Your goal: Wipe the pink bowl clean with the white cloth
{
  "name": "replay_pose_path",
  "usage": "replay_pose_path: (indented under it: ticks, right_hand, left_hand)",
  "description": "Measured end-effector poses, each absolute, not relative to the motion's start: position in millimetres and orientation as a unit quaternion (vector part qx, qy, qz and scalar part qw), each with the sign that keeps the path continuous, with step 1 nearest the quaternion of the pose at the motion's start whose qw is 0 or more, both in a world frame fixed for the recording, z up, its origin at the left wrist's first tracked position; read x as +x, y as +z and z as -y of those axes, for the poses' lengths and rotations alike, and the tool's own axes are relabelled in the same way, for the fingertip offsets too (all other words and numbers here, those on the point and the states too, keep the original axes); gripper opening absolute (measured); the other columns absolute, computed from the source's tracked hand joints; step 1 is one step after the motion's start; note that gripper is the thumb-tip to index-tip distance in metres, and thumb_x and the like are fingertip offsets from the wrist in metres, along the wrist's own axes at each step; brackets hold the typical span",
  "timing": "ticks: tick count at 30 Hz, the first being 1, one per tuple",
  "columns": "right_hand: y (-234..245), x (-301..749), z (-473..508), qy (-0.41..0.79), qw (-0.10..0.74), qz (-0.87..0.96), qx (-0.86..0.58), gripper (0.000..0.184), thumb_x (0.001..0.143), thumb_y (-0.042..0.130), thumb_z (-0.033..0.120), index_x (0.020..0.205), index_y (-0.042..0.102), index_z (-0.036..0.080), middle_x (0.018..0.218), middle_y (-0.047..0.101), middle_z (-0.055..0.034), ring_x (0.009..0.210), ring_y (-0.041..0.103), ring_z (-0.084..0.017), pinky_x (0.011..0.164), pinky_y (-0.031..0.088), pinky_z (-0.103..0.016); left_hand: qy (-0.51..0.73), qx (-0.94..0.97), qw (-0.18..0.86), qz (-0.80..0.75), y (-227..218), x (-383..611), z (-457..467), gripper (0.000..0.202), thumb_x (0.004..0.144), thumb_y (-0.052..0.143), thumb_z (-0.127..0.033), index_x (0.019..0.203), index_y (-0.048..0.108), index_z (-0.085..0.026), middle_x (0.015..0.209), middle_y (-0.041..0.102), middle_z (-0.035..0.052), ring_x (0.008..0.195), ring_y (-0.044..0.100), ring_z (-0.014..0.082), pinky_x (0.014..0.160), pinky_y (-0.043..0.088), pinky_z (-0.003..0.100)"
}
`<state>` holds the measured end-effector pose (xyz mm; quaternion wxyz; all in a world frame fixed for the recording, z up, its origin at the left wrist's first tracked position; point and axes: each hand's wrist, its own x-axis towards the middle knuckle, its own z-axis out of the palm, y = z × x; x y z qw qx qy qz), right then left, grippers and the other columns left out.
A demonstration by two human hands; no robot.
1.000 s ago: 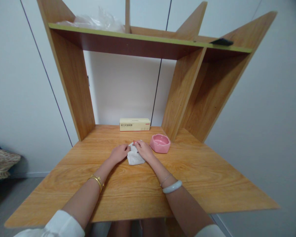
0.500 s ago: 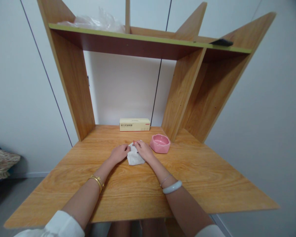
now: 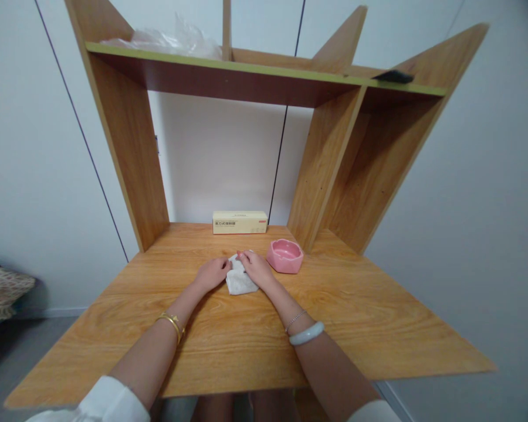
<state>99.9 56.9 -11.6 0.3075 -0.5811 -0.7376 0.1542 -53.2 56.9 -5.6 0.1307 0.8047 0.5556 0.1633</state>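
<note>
A folded white cloth [image 3: 241, 283] lies on the wooden desk between my two hands. My left hand [image 3: 213, 274] is closed at the cloth's left edge, its fingertips curled and partly hidden. From the other side, my right hand [image 3: 256, 266] rests over the upper right part of the cloth, thumb and fingers drawn together on it. To the right of that hand, apart from it, stands a pink angular bowl [image 3: 286, 264], which looks like an ashtray.
A cream box [image 3: 240, 223] with dark lettering stands at the back of the desk [image 3: 356, 316]. Upright wooden panels [image 3: 328, 170] rise on both sides. Overhead, a shelf [image 3: 246, 69] carries clear plastic film [image 3: 171, 44] and a dark flat object [image 3: 393, 77].
</note>
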Motion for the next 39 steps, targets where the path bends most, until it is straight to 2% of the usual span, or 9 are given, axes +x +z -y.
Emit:
replay_pose_path:
  ticks: [39]
  right_hand:
    - [-13.0, 100.4, -58.0, 0.151, 0.315, 0.738, -0.577, 0.036, 0.094, 0.036, 0.04, 0.095, 0.067, 0.02, 0.092, 0.069, -0.0061, 0.09, 0.06, -0.017, 0.076, 0.042, -0.024]
  left_hand:
    - [0.162, 0.805, 0.126, -0.557, -5.7, -53.6, -56.5, 0.037, 0.091, 0.032, -0.032, 0.085, 0.065, -0.016, 0.087, 0.069, 0.0092, 0.08, 0.062, 0.0197, 0.065, 0.04, 0.025]
